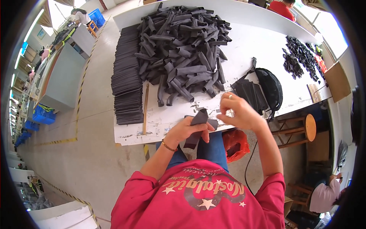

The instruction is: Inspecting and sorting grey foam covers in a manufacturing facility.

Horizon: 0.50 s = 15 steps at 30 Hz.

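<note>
My left fingers (205,136) are closed on a dark grey strip (193,140), gripping it between thumb and fingers near its middle. My left hand (183,130) comes in from the lower left, over the near edge of the table (251,45), the wrist with its bracelet (169,147) low and the forearm slanting up toward the right. My right hand (240,111) is raised to the right of the strip, apart from it, its fingers loosely curled and the thumb standing off from them, free of any grip; a ring (230,97) sits on one finger. That forearm slants up and leftward, elbow out.

The strip passes through my left hand, one end showing beyond the fingers and the other below them. Its long axis runs away from me, tilted a little to the right: the far end, curled over, points toward the pile (187,53), and the near end points down toward my lap. Another grey piece (213,123) shows just behind, between my two hands.

Farther out, the tangled pile lies ahead of me, with a neat stack (127,76) along its left and a wooden stick (145,108) beside that. To the right are flat pieces (251,95) against a black bag (271,89). A red bag (235,144) hangs or stands below the table edge, near my knee; I cannot tell which.
</note>
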### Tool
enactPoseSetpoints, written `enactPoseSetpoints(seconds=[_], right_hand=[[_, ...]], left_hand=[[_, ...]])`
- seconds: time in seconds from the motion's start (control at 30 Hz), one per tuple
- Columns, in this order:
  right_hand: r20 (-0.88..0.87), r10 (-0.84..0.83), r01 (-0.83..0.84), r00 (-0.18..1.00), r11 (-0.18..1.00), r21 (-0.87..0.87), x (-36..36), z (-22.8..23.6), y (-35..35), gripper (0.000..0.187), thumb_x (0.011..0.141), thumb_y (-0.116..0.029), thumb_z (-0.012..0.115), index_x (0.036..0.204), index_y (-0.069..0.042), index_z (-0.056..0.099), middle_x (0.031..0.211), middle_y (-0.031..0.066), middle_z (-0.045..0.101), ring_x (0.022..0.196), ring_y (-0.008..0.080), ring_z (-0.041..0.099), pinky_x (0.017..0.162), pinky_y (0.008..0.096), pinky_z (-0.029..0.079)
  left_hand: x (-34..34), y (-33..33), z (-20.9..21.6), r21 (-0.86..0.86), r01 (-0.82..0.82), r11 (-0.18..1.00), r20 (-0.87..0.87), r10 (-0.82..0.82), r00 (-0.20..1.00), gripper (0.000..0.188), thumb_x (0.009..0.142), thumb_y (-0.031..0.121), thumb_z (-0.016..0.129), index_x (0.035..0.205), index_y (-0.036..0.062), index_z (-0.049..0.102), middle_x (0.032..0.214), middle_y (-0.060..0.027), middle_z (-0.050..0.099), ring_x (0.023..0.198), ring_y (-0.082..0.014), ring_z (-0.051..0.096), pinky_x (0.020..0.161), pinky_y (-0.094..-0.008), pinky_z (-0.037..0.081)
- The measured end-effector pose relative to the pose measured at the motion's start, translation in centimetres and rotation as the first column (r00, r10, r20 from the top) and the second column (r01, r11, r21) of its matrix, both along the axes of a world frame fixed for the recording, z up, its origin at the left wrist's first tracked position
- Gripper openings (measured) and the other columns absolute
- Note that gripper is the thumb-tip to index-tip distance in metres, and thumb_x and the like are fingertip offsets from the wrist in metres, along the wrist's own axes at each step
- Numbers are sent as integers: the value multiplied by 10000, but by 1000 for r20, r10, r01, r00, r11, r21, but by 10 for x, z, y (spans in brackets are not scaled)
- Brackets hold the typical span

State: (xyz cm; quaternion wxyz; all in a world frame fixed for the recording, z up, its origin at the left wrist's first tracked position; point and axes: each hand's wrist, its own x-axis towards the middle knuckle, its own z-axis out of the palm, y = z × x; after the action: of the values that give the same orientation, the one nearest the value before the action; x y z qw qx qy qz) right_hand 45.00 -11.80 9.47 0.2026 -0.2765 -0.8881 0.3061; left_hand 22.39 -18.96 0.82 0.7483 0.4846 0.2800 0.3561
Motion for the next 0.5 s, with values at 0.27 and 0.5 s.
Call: enactPoseSetpoints(seconds=[0.27,0.5], right_hand=[[-14,105,-106,994,991,-88,-26,-4,-9,188,761,-91,724,892,-4,621,847,100,569,822,257,574,738,355,477],[-231,-113,67,966,978,-198,0,29,12,255,742,-14,738,715,-38,486,764,15,467,723,108,434,642,246,361]], left_hand=[[6,-1,-7,-13,37,999,6,-37,999,264,978,187,536,1042,-42,649,786,-83,678,740,-182,668,714,-294,512],[-7,-6,-9,-87,-71,994,58,76,995,287,977,221,546,1037,-43,642,780,-113,677,740,-210,674,719,-309,513]])
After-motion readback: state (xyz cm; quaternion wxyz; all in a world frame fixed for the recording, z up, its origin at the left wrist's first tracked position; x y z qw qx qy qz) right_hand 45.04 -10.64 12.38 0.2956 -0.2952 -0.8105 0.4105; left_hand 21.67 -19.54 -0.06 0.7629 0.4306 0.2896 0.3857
